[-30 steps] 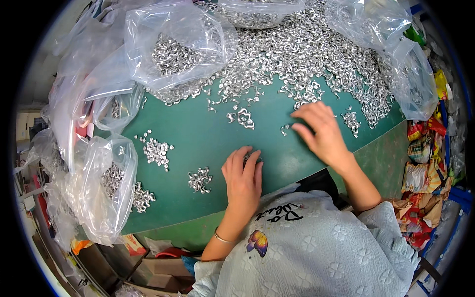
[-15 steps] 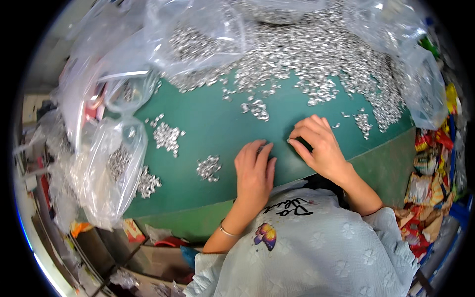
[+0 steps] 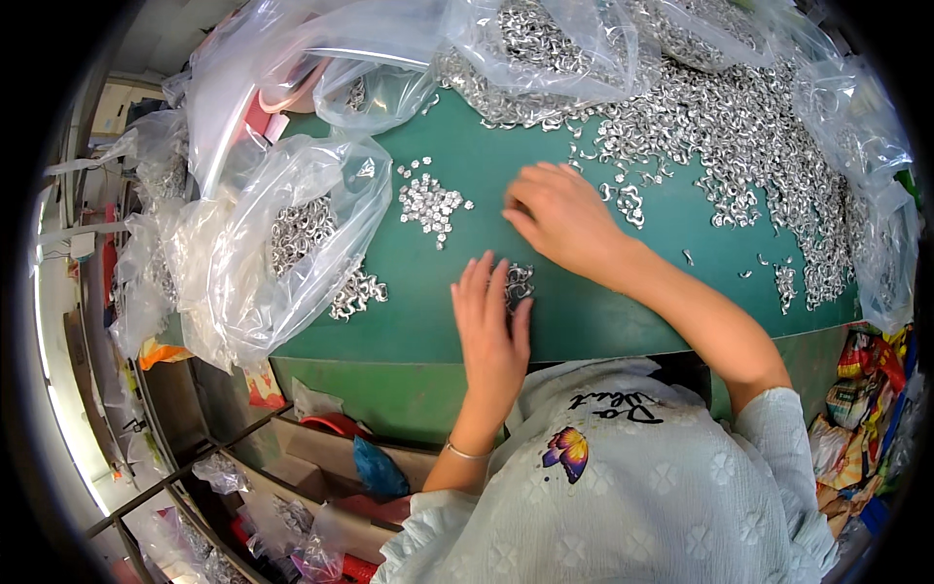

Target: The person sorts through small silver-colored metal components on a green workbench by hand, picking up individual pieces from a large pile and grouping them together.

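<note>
My left hand (image 3: 491, 326) lies on the green tabletop with its fingers stretched and apart. Beside and partly under its fingers is a small pile of curved silver metal pieces (image 3: 520, 280). Further forward, my right hand (image 3: 566, 216) is over the table, its fingers curled toward the thumb and slightly blurred. Whatever its fingertips hold, if anything, is hidden. Left of it lies a loose cluster of small silver assembled-looking pieces (image 3: 430, 204). A few curved pieces (image 3: 630, 204) lie just right of my right hand.
A large heap of silver metal pieces (image 3: 720, 146) covers the far right of the green table (image 3: 603, 326). Clear plastic bags (image 3: 355, 185) with more pieces stand at the left, back and right. Below the table's front edge, at left, are open compartments (image 3: 302, 457).
My right hand has moved left and forward, toward the small cluster, its forearm now stretching across the table. My left hand now rests by the small pile. The whole view has shifted.
</note>
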Available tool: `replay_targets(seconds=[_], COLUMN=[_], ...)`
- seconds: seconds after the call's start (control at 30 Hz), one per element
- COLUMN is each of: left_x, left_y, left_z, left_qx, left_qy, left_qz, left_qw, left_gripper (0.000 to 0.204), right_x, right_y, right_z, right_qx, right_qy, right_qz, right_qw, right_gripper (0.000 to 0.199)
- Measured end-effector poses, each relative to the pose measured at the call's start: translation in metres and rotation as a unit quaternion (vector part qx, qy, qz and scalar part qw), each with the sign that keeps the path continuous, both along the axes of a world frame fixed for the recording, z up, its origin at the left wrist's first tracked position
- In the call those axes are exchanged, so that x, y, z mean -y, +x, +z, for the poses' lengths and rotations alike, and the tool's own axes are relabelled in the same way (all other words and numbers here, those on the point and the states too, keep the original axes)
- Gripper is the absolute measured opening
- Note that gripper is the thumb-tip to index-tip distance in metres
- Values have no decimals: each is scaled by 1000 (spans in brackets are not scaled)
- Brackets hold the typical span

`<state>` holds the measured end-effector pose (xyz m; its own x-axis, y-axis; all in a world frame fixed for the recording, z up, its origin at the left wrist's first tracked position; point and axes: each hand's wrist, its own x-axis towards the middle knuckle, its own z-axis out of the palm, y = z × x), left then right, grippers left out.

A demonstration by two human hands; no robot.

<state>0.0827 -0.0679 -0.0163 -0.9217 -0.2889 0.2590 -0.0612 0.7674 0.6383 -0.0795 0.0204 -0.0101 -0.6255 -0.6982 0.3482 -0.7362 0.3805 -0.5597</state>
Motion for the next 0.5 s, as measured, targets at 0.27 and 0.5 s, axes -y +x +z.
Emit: replay_targets(seconds=[0.27,0.5], left_x=[6,63], left_y=[-13,-63], left_z=[3,11], left_qx=[44,64], left_qy=[16,-207], left_qz=[-72,-167], left_qw=[996,962], left_gripper=[43,40], right_x=[20,-88], right_y=[-11,-14], right_z=[4,19], right_qx=[171,-14], right_qy=[-111,91], right_qz=[36,-29], right_qw=[978,995], right_gripper=[20,26])
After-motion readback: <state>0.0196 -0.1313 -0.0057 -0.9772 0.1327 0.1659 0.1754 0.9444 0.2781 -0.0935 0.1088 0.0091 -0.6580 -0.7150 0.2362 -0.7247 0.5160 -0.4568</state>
